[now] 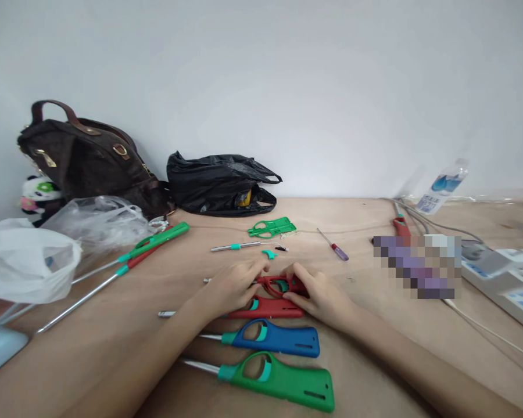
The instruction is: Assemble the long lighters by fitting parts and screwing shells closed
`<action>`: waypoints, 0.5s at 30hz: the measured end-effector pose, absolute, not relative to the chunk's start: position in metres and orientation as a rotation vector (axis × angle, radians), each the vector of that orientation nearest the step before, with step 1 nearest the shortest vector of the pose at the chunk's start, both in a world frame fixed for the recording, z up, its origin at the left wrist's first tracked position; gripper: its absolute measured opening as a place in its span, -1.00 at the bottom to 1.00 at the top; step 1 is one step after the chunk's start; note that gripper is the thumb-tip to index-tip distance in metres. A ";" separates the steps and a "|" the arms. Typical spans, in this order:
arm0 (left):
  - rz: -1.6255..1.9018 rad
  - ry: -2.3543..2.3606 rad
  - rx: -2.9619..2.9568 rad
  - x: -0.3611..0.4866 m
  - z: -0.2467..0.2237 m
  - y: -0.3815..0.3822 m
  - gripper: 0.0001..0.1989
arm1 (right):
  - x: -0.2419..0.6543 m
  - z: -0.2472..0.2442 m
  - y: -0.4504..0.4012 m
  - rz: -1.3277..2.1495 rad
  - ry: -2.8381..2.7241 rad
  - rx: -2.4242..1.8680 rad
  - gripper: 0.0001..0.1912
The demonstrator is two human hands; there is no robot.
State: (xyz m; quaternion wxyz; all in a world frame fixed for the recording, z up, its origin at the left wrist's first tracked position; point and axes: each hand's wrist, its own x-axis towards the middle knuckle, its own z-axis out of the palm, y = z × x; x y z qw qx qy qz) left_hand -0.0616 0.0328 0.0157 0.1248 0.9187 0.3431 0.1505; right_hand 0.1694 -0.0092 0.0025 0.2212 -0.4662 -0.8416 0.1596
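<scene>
A red long-neck lighter (275, 286) lies between my hands, its metal tip sticking out to the left. My left hand (233, 285) has its fingers closed about the front end of the handle. On the rear of that handle, the thumb and fingers of my right hand (320, 292) are pinched. Just below is a second red lighter (270, 308), partly covered by my left hand. A blue lighter (279, 339) and a green lighter (294, 383) follow in a row toward me. Beyond my hands are a green handle shell (272, 227), a metal tube (235, 247) and a teal trigger (269, 254).
A screwdriver (339, 251) lies right of the parts. More lighters (157, 239) rest at left beside a white plastic bag (26, 261). Along the wall stand a dark backpack (91, 157), a black plastic bag (218, 183) and a bottle (443, 186). A power strip (501, 284) sits at right.
</scene>
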 end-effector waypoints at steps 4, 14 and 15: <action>0.447 0.961 2.755 -0.061 0.014 0.036 -0.83 | 0.169 -0.001 -0.007 0.437 -2.361 -1.204 -0.83; 0.427 0.893 2.856 -0.062 0.014 0.039 -0.87 | 0.168 -0.005 -0.005 0.424 -2.354 -1.210 -0.76; 0.429 0.890 2.877 -0.062 0.014 0.040 -0.88 | 0.168 -0.005 -0.005 0.416 -2.356 -1.211 -0.77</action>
